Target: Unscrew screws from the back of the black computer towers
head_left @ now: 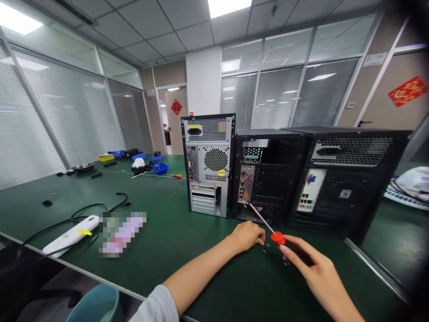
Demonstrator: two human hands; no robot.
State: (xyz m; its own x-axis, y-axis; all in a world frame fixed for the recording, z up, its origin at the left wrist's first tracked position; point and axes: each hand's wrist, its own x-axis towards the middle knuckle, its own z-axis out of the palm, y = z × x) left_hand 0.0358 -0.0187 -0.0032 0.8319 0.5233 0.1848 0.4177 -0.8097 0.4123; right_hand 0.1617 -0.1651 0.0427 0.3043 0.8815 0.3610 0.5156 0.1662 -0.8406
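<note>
A screwdriver with a red handle and a long metal shaft is pinched between the thumb and fingers of my right hand. Its tip reaches the lower end of the port panel on the middle black computer case, whose back faces me. My left hand rests on the green table in front of that case, its fingers curled in and nothing visible in them. Small loose bits, too small to name, lie between my hands.
A silver-backed computer case stands left, another black case right. On the table lie a white power strip with black cables, an orange-handled tool, blue trays and a metal bowl. A teal bin stands below the edge.
</note>
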